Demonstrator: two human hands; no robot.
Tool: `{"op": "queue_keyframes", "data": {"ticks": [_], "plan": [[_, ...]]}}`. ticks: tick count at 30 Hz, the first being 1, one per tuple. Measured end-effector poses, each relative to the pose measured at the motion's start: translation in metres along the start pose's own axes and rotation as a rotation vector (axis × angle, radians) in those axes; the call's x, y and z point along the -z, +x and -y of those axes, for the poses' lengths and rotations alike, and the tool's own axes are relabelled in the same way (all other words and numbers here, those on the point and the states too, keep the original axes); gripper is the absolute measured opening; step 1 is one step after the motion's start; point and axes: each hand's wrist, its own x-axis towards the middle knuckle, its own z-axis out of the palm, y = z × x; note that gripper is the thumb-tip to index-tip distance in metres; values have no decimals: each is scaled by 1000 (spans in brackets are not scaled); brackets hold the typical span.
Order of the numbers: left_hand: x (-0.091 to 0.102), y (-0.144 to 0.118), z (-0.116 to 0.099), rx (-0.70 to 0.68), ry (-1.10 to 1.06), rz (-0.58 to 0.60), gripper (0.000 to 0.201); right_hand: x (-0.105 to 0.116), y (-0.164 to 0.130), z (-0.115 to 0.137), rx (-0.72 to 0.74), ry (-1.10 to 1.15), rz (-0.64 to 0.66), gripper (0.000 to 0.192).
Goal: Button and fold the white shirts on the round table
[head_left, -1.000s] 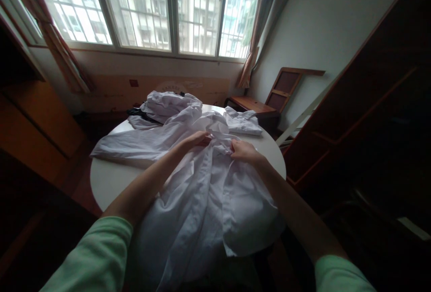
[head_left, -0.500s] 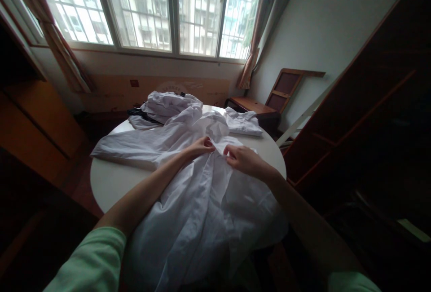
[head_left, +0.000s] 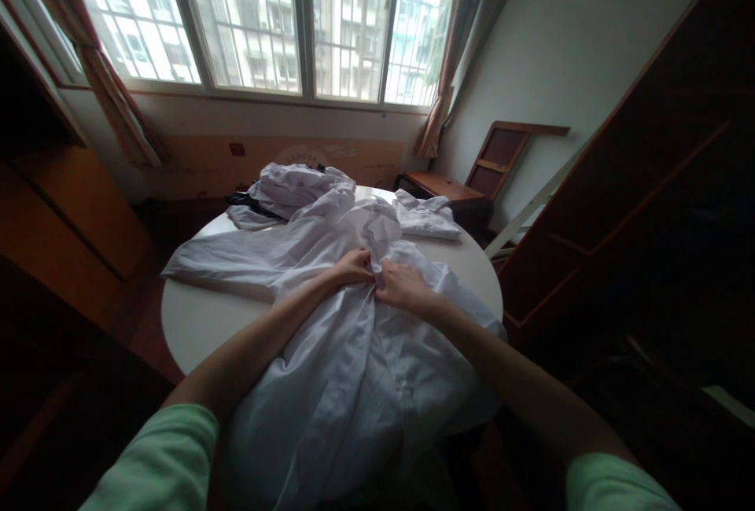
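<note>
White shirt (head_left: 354,354): spread on the tabletop (head_left: 194,314) — hem overhanging at 6 o'clock.
My left hand (head_left: 352,267): pinching its front.
My right hand (head_left: 399,288): pinching alongside — knuckles nearly touching.

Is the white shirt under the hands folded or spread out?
Spread out: the white shirt drapes over the table edge, one sleeve stretched left, both hands pinching its front.
</note>
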Motion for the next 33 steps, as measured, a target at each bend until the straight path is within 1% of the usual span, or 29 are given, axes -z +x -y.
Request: {"op": "queue_keyframes", "data": {"ticks": [2,4,8,11,13,16,20,24,26,29,33], "plan": [[-3,-2,-3,-34,123,-74,16,-6,0,6,-65,-27,-40,38],[-5,-5,-6,-45,158,-108,12,-6,2,8,-88,-26,-55,41],[-8,-10,-8,-17,142,-134,12,6,12,7,-60,-27,9,51],[-9,-13,-9,6,135,-175,12,9,19,12,-63,-37,55,50],[-9,-14,-9,-9,137,-209,9,4,22,18,-86,-27,46,47],[-9,-15,-7,-33,117,-254,5,-10,23,22,-142,5,-37,38],[-7,-17,-6,-38,124,-301,6,-24,27,9,-215,96,-125,28],[-3,-20,-9,-88,270,-402,9,-23,35,-12,-277,343,-155,18],[-1,-23,-12,-119,336,-428,11,-21,37,-19,-289,432,-167,14],[1,-27,-17,-137,389,-423,13,-20,38,-25,-263,491,-163,17],[3,-29,-22,-119,414,-415,13,-21,38,-28,-211,535,-151,26]]}}
